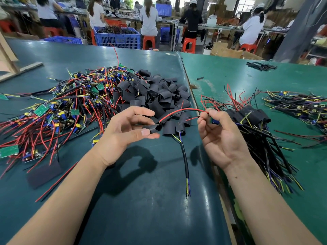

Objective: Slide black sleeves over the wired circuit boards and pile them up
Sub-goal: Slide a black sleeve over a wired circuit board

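The left hand (130, 127) pinches a black sleeve (153, 128) between thumb and fingers, its open end facing right. The right hand (218, 131) pinches the red wire (178, 113) that arches over from the sleeve's mouth; a blue part shows behind its fingers. Just beyond the hands lies a heap of loose sleeves (155, 93) on the counter (159, 200), with bare wired boards (58, 106) piled to the left and sleeved boards (254, 119) stacked to the right. Farther back, a blue crate (117, 38) holds tangled dark cables.
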Action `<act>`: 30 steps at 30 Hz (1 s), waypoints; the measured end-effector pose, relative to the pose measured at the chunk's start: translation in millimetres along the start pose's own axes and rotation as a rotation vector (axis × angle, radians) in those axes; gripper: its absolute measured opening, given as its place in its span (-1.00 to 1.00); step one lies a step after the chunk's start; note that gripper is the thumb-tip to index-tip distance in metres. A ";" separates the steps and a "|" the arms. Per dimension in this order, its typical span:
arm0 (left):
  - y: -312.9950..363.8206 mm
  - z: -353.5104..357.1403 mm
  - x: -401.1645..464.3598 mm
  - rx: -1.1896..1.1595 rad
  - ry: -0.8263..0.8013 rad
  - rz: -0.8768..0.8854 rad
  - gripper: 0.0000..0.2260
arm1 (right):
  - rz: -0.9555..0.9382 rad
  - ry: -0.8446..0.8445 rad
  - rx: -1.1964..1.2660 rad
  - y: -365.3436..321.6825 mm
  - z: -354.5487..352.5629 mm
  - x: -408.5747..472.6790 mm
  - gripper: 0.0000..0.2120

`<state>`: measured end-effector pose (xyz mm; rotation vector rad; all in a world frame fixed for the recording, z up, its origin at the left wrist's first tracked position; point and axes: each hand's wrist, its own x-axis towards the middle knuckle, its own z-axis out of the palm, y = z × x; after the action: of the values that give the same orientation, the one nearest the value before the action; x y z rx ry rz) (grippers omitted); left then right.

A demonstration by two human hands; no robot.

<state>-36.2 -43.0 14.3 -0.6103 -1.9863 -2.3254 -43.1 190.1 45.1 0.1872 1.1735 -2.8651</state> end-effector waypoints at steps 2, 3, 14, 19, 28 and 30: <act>-0.2 -0.5 0.2 -0.003 -0.003 0.000 -0.57 | -0.002 0.005 -0.003 0.1 -0.2 0.6 -0.86; -0.4 -0.6 0.2 -0.003 -0.004 0.002 -0.59 | -0.003 0.008 -0.009 0.2 -0.5 0.8 -0.86; -1.5 1.3 0.5 -0.064 0.047 0.014 -0.70 | -0.121 0.010 -0.139 2.2 -0.8 1.3 -0.85; -0.1 3.4 -0.5 -0.009 0.088 0.022 -0.72 | -0.229 -0.047 -0.212 2.5 -0.6 -1.4 -0.78; 2.9 20.6 -1.4 0.336 0.108 0.130 -0.63 | -0.123 -0.201 -0.482 17.1 4.5 -9.5 -0.86; 1.1 22.8 -2.4 0.474 0.096 0.182 -0.63 | -0.072 -0.208 -0.596 19.5 4.8 -9.9 -0.70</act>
<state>-27.4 -22.0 17.2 -0.5979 -2.2138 -1.6615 -32.2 172.7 36.2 -0.1719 1.9268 -2.3661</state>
